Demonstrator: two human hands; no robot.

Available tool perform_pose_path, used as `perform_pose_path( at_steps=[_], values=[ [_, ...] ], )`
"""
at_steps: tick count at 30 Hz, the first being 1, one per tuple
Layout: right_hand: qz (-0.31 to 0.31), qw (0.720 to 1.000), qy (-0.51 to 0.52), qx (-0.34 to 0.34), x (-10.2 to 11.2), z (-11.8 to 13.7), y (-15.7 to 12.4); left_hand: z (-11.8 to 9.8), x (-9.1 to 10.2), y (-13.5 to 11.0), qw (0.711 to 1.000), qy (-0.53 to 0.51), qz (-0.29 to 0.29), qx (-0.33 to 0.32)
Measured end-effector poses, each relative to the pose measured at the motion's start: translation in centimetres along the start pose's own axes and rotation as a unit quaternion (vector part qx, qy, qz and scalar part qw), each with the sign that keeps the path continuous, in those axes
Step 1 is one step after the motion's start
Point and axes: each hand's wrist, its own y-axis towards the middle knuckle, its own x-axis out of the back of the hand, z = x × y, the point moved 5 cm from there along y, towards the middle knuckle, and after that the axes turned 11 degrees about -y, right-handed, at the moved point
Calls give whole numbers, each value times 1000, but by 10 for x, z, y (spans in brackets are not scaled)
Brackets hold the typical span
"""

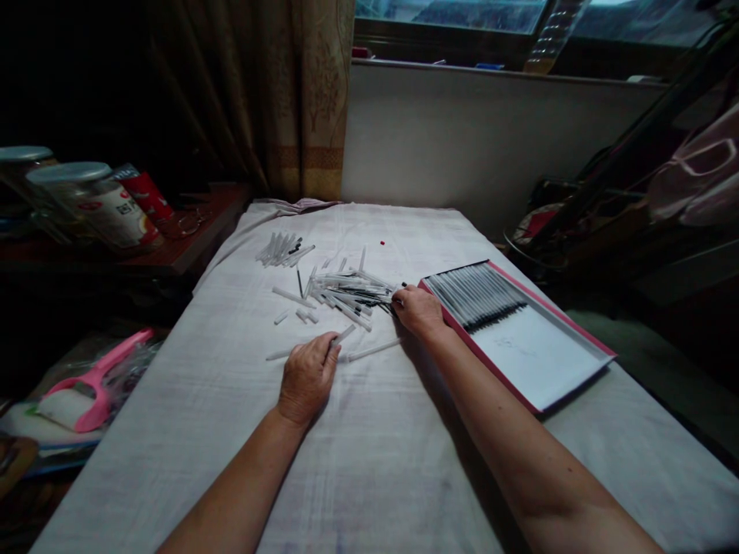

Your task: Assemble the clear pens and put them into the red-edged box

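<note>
My left hand point(309, 375) is closed around a clear pen barrel point(345, 335), whose end sticks out past the thumb. At the right edge of a loose pile of pen parts point(346, 291), my right hand point(419, 309) has its fingers pinched together. A thin dark piece shows at those fingertips, but what they hold is too small to make out. Near my left hand lie another clear barrel point(375, 349) and short white caps point(305, 315). Just right of my right hand stands a red-edged box point(548, 346) with a row of black-tipped pens point(476, 292) across its far part.
A smaller heap of clear caps or tubes point(282, 248) lies at the far left of the cloth-covered table point(231, 431). One tiny red piece point(382, 243) sits farther back. Jars point(109, 208) stand on a side shelf at left, above a pink-handled object point(98, 385).
</note>
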Motion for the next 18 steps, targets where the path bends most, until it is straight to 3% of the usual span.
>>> perform_pose_path(
  at_steps=[7, 9, 11, 13, 15, 17, 18],
  values=[
    [-18, 1000, 17, -14, 7, -6, -6, -2, 2, 0, 1000, -9, 0, -4],
    [-43, 994, 93, -36, 10, -14, -15, -1, 2, 1, 1000, -16, -1, -3],
    [-91, 968, 229, -47, 12, -21, -27, 0, 3, 1, 1000, -20, -10, -1],
    [-135, 901, 407, -65, 12, -27, -40, 2, 4, 2, 999, -23, -25, 0],
    [-147, 804, 566, -104, 8, -30, -53, 4, 5, 3, 999, -28, -35, 1],
    [-139, 717, 667, -147, 4, -28, -65, 5, 6, 3, 999, -34, -38, -1],
    [-137, 686, 696, -163, 3, -25, -70, 5, 6, 3, 999, -38, -39, -2]
  ],
)
